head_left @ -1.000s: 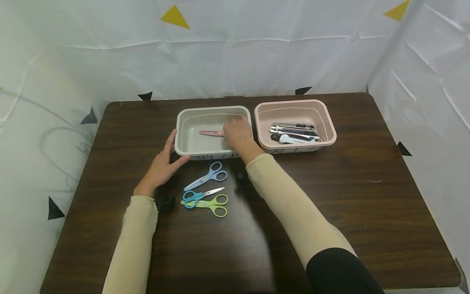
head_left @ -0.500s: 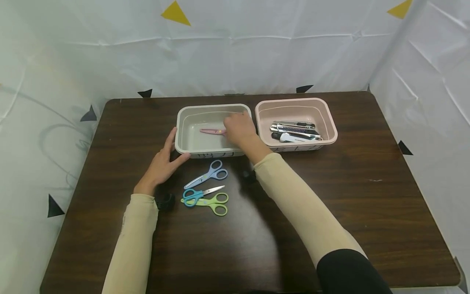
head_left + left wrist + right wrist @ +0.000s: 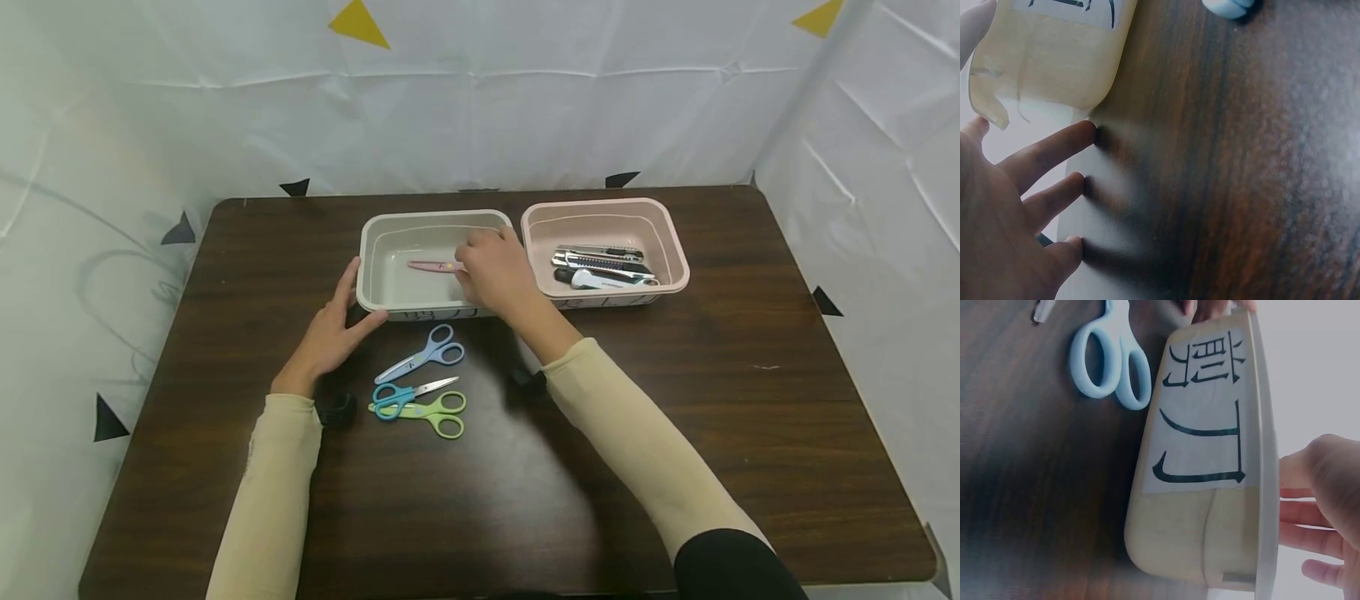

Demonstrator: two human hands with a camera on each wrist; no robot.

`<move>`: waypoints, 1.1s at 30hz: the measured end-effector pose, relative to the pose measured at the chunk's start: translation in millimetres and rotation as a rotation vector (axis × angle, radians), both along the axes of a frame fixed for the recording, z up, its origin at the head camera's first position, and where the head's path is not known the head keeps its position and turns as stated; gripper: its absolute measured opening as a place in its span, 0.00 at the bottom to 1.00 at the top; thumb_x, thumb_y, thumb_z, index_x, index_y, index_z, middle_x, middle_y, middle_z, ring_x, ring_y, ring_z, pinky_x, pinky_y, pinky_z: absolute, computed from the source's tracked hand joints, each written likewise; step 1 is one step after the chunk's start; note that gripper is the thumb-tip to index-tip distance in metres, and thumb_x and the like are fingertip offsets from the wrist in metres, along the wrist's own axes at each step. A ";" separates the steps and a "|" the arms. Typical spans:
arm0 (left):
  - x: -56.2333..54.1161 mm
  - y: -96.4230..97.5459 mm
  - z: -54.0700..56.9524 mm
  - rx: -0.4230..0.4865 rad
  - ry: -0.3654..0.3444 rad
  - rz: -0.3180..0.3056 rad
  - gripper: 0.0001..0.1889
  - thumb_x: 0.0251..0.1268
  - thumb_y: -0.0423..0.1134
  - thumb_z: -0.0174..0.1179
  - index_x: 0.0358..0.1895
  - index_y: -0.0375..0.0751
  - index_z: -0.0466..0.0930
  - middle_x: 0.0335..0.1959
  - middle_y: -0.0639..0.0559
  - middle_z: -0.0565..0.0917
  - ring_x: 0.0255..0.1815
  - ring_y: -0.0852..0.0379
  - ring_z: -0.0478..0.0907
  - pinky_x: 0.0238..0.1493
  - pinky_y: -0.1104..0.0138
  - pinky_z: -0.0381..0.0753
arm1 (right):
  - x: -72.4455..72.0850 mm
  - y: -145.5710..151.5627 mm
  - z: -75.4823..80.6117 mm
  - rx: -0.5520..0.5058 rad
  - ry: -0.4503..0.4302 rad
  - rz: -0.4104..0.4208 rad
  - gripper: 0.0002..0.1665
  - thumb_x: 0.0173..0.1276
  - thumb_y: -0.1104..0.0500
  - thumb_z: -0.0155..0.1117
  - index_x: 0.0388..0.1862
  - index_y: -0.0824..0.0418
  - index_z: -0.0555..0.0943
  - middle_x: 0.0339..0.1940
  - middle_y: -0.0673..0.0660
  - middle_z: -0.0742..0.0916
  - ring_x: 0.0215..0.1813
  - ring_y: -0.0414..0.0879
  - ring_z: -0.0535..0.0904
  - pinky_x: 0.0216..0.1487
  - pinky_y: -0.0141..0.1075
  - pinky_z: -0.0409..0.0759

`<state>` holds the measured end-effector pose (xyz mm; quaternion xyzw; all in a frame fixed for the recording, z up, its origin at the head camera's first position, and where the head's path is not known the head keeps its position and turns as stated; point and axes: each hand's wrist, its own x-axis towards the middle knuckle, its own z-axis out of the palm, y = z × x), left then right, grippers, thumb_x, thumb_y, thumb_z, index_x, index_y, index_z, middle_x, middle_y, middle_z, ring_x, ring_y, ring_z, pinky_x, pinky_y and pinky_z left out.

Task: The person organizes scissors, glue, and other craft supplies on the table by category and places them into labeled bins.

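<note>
In the head view my right hand (image 3: 495,271) reaches into the grey-white bin (image 3: 397,220), over the handle end of pink scissors (image 3: 431,266) lying on its floor; the handles are hidden. Past the bin's rim in the right wrist view, my right fingers (image 3: 1304,531) are loosely extended, their tips hidden. My left hand (image 3: 324,337), fingers spread, is at the bin's near-left corner with the thumb at the front rim. On the table before the bin lie light-blue scissors (image 3: 415,362), small teal scissors (image 3: 397,398) and green scissors (image 3: 431,412), the teal overlapping the green.
A pink bin (image 3: 600,208) stands to the right, close beside the grey-white one, with several utility knives (image 3: 603,265) inside. The grey-white bin's front bears a label with large black characters (image 3: 1200,425). White sheeting (image 3: 480,125) hangs behind the brown table (image 3: 787,417).
My right hand has shifted slightly right, with its wrist and forearm swinging right and nearer. The pink scissors stay in the bin. My left hand has kept its place.
</note>
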<state>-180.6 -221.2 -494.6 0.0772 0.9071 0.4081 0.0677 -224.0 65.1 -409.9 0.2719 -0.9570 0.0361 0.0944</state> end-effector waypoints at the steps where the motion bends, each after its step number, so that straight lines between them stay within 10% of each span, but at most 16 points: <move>1: 0.0 -0.2 0.1 0.000 -0.001 0.002 0.47 0.64 0.66 0.57 0.76 0.81 0.31 0.78 0.51 0.56 0.75 0.45 0.57 0.63 0.30 0.52 | 3.2 1.2 0.5 -0.014 0.016 0.010 0.11 0.67 0.53 0.64 0.41 0.57 0.87 0.36 0.54 0.84 0.46 0.53 0.80 0.51 0.49 0.71; 14: 1.9 -0.1 2.7 -0.008 -0.018 0.013 0.47 0.63 0.67 0.56 0.75 0.82 0.30 0.77 0.47 0.57 0.75 0.44 0.57 0.63 0.30 0.52 | 24.8 4.3 2.0 -0.146 0.090 0.112 0.12 0.66 0.55 0.65 0.45 0.55 0.87 0.37 0.52 0.84 0.46 0.50 0.80 0.49 0.46 0.71; 33: 1.3 0.9 2.6 0.005 -0.018 0.002 0.47 0.64 0.66 0.57 0.76 0.80 0.31 0.77 0.48 0.57 0.75 0.45 0.57 0.64 0.30 0.52 | 61.1 -0.8 16.9 -0.144 -0.042 0.275 0.09 0.66 0.51 0.67 0.39 0.53 0.87 0.32 0.48 0.83 0.33 0.45 0.79 0.34 0.40 0.77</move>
